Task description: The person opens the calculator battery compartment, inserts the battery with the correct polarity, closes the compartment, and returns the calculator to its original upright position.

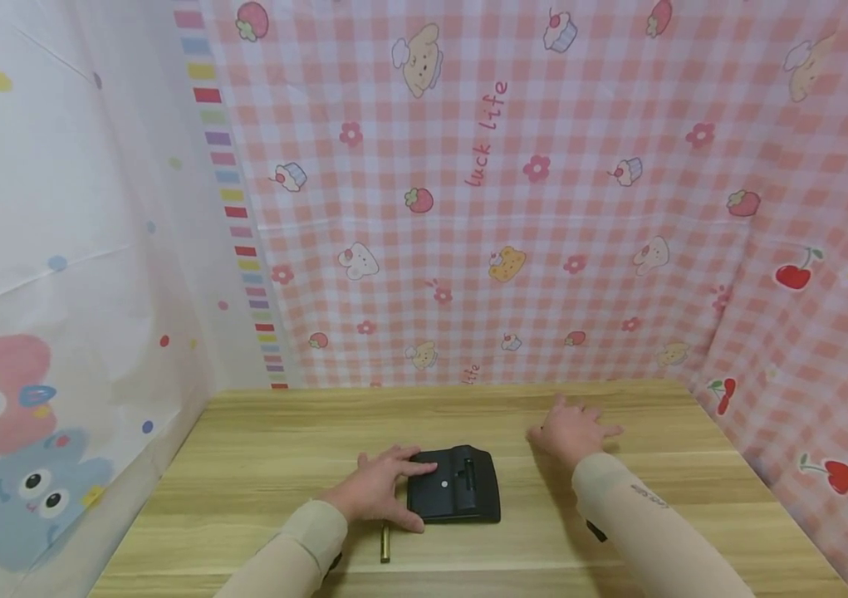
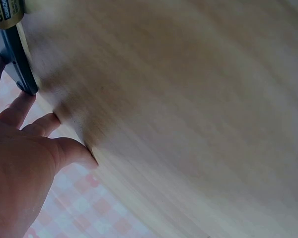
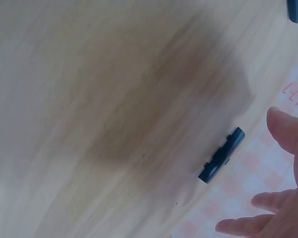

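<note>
A flat black device (image 1: pixel 434 498), shaped like a desk calculator, lies back side up on the table, its slim battery slot uncovered. My left hand (image 1: pixel 374 490) rests on its left side with fingers spread, the thumb by the near edge. Just below that hand lies a gold AA-type battery (image 1: pixel 384 546); the left wrist view shows its printed label (image 2: pixel 10 11). Farther right and back, my right hand (image 1: pixel 569 432) hovers over the table, fingers spread and holding nothing. Close to it in the right wrist view is a small black battery cover (image 3: pixel 222 154), mostly hidden by the hand in the head view.
The light wood table (image 1: pixel 304 423) ends at a pink checked curtain (image 1: pixel 468 291) behind and on the right. A white cartoon-print curtain (image 1: pixel 124 316) hangs along the left side.
</note>
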Demonstrator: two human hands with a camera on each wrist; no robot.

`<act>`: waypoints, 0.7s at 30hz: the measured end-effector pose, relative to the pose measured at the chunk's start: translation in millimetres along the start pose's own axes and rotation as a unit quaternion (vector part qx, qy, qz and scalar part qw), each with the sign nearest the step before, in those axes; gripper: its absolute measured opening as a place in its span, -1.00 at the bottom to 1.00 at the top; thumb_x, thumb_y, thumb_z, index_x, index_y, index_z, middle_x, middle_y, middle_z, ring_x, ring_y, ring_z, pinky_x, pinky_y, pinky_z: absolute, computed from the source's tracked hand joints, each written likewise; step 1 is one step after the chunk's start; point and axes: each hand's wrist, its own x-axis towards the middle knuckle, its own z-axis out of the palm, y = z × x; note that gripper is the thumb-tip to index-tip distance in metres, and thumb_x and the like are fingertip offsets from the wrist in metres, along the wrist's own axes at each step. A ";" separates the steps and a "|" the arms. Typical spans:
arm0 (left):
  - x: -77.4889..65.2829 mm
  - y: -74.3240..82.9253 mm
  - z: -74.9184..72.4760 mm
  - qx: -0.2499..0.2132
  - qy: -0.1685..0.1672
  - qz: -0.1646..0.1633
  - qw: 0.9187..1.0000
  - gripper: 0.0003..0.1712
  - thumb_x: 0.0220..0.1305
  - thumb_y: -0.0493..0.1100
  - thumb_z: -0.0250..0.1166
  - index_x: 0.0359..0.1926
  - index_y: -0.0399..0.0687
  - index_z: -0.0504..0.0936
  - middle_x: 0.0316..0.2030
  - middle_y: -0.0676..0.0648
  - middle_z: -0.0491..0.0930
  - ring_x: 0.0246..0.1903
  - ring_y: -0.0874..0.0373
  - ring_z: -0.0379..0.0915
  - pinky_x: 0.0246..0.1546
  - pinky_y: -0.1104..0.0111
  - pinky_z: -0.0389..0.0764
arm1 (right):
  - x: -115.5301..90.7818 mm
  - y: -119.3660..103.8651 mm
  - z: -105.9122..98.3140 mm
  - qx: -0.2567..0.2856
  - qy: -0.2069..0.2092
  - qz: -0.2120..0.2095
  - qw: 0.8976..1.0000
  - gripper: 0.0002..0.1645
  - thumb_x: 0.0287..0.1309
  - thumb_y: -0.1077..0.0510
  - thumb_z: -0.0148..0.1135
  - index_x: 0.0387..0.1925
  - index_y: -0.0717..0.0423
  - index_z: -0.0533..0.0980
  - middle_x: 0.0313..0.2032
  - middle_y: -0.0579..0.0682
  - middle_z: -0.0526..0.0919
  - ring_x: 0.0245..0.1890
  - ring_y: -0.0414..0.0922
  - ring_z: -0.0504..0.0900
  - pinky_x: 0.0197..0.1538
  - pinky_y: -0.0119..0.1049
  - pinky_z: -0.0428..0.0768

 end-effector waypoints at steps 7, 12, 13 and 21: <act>-0.5 -1.5 0.0 -0.002 -0.001 -0.002 1.000 0.01 0.03 0.15 0.72 0.52 0.36 0.51 0.67 -0.13 0.18 0.69 -0.30 -0.05 0.45 -0.65 -0.30 | 1.2 3.7 -5.6 0.007 0.000 -0.001 1.000 0.28 0.30 -0.43 0.33 0.70 0.15 0.00 0.54 0.63 0.10 0.53 0.73 -0.07 0.33 0.85 -0.06; -0.2 -1.4 -0.4 0.000 -0.004 -0.004 1.000 0.01 0.04 0.16 0.71 0.52 0.37 0.50 0.67 -0.12 0.16 0.69 -0.31 -0.07 0.45 -0.65 -0.31 | 1.6 7.8 -8.6 0.009 -0.005 -0.006 1.000 0.28 0.30 -0.42 0.33 0.70 0.17 0.00 0.53 0.64 0.11 0.52 0.74 -0.06 0.33 0.85 -0.06; -0.1 -1.3 -0.4 0.000 -0.005 -0.005 1.000 0.01 0.04 0.16 0.71 0.52 0.37 0.50 0.67 -0.12 0.16 0.69 -0.31 -0.08 0.45 -0.64 -0.31 | 0.9 8.6 -9.7 0.010 -0.007 -0.009 1.000 0.28 0.30 -0.43 0.33 0.70 0.17 0.00 0.53 0.64 0.11 0.52 0.74 -0.07 0.32 0.85 -0.05; -0.2 0.7 -1.0 -0.006 -0.006 -0.004 1.000 0.01 0.05 0.14 0.72 0.53 0.33 0.50 0.67 -0.14 0.16 0.69 -0.35 -0.09 0.45 -0.64 -0.32 | -14.7 12.8 -19.7 0.003 0.001 -0.055 0.998 0.25 0.34 -0.42 0.31 0.68 0.22 0.02 0.54 0.59 0.18 0.52 0.69 0.05 0.31 0.83 0.06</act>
